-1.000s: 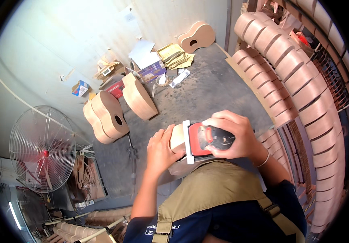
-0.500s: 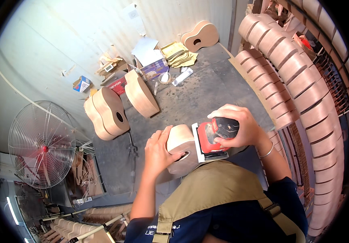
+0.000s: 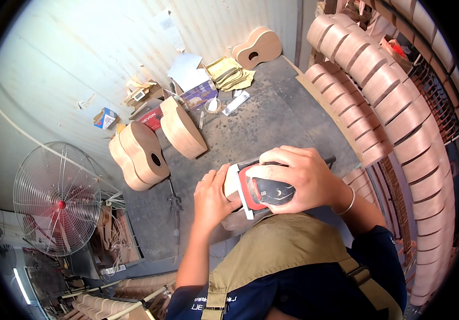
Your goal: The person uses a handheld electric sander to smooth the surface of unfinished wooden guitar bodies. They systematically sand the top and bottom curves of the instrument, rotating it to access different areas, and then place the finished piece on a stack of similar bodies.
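Observation:
My right hand grips a red and black electric sander from above and presses it against a pale wooden guitar body in my lap. My left hand holds that guitar body at its left side, fingers against the wood next to the sander's white pad. Most of the guitar body is hidden under both hands, the sander and my olive apron.
Unfinished guitar bodies lean against the corrugated wall at left, another at the back. Stacked curved wooden guitar sides fill the right. A standing fan is at lower left. Papers and boxes lie on the concrete floor.
The sander and both hands have shifted slightly along the guitar body; my left hand now covers more of the wood. The grips are unchanged.

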The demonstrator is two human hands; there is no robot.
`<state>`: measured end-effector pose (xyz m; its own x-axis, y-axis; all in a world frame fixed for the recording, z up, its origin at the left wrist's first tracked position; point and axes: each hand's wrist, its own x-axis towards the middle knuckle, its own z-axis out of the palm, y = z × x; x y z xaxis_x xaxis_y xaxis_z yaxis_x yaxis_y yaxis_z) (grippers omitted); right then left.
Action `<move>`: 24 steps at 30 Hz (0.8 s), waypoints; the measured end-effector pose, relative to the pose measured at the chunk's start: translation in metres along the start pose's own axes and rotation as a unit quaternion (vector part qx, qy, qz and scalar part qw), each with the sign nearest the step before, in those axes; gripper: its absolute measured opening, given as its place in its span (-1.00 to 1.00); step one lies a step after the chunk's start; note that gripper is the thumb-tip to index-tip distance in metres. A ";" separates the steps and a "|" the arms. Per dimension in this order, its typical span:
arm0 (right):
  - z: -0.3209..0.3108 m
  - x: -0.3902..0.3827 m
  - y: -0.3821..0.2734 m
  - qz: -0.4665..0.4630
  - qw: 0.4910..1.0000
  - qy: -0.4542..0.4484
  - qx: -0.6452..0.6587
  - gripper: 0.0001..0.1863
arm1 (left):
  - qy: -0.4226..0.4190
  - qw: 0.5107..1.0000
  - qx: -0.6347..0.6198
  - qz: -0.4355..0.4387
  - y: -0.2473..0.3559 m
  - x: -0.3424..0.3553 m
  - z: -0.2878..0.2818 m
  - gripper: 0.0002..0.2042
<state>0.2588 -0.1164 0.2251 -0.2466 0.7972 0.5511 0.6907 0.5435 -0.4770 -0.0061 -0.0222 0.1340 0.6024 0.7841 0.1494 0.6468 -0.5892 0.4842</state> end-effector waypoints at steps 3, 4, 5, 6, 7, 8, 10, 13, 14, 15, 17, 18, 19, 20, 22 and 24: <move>0.006 -0.013 0.013 0.023 0.999 0.039 0.013 -0.36 | -0.014 0.999 -0.013 -0.032 -0.005 -0.002 -0.007 -0.03; 0.012 -0.021 0.018 0.044 0.997 0.056 0.029 -0.35 | -0.012 0.999 -0.020 -0.034 -0.011 -0.004 -0.008 -0.03; 0.017 -0.029 0.022 0.064 0.994 0.073 0.046 -0.34 | -0.010 0.999 -0.026 -0.037 -0.015 -0.005 -0.009 -0.03; 0.023 -0.037 0.021 0.093 0.991 0.087 0.049 -0.33 | -0.015 0.998 -0.034 -0.047 -0.014 -0.004 -0.012 -0.03; 0.030 -0.044 0.022 0.113 0.986 0.102 0.061 -0.34 | -0.011 0.998 -0.034 -0.045 -0.016 -0.004 -0.012 -0.03; 0.036 -0.051 0.022 0.132 0.982 0.117 0.073 -0.35 | -0.007 0.998 -0.034 -0.044 -0.019 -0.004 -0.011 -0.03; 0.044 -0.057 0.019 0.167 0.973 0.138 0.081 -0.35 | -0.003 0.999 -0.034 -0.042 -0.022 -0.004 -0.011 -0.03; 0.047 -0.057 0.019 0.147 0.973 0.164 0.064 -0.32 | -0.004 0.999 -0.029 -0.039 -0.021 -0.002 -0.011 -0.03; 0.046 -0.056 0.018 0.130 0.977 0.159 0.050 -0.32 | -0.007 0.999 -0.027 -0.038 -0.018 0.000 -0.011 -0.03; 0.042 -0.051 0.015 0.113 0.981 0.152 0.035 -0.31 | -0.010 0.999 -0.027 -0.038 -0.016 0.001 -0.010 -0.04; 0.036 -0.042 0.009 0.062 0.990 0.126 -0.014 -0.29 | -0.009 0.999 -0.006 -0.035 -0.008 0.006 -0.006 -0.07; 0.035 -0.037 0.005 0.028 0.993 0.107 -0.049 -0.27 | -0.009 0.999 0.003 -0.033 -0.004 0.008 -0.004 -0.09; 0.034 -0.033 0.000 -0.006 0.993 0.087 -0.084 -0.24 | -0.005 1.000 0.005 -0.026 -0.005 0.010 0.000 -0.11; 0.032 -0.030 -0.005 -0.030 0.992 0.065 -0.105 -0.18 | -0.002 1.000 0.006 -0.019 -0.009 0.012 0.006 -0.12; 0.034 -0.024 -0.010 -0.066 0.990 0.048 -0.113 -0.16 | 0.014 1.000 -0.008 -0.006 -0.009 0.015 0.010 -0.16; 0.036 -0.024 -0.012 -0.069 0.989 0.049 -0.121 -0.19 | 0.016 1.000 0.007 -0.019 -0.011 0.011 0.007 -0.14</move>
<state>0.2321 -0.1320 0.1928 -0.2905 0.6844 0.6688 0.8002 0.5569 -0.2224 -0.0033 -0.0091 0.1242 0.5617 0.8121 0.1582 0.6764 -0.5609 0.4773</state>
